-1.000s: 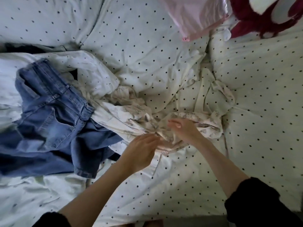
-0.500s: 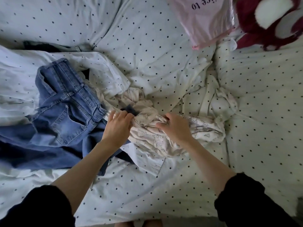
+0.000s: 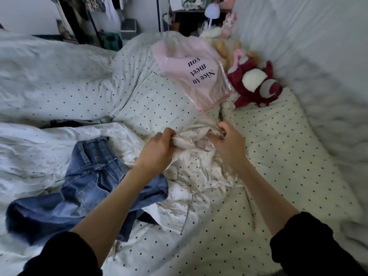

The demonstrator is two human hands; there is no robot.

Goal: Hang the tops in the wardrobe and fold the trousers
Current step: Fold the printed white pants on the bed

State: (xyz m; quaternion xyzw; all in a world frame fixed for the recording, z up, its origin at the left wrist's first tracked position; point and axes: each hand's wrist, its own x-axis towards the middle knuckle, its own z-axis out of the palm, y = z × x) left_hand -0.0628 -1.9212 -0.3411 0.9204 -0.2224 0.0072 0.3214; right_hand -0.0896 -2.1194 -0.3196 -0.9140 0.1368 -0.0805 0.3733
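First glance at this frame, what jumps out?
Both hands, left hand and right hand, grip a crumpled cream printed garment at the middle of the dotted bed. Blue jeans lie rumpled at lower left. Farther back, a pink bag printed "Nice to meet you" sits beside a dark red plush toy.

jeans (image 3: 85, 188) left, open bedding (image 3: 288, 156) right

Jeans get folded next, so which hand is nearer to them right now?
Left. The left hand grips the cream top just above the jeans, its forearm crossing over them. The right hand grips the top further right, away from them.
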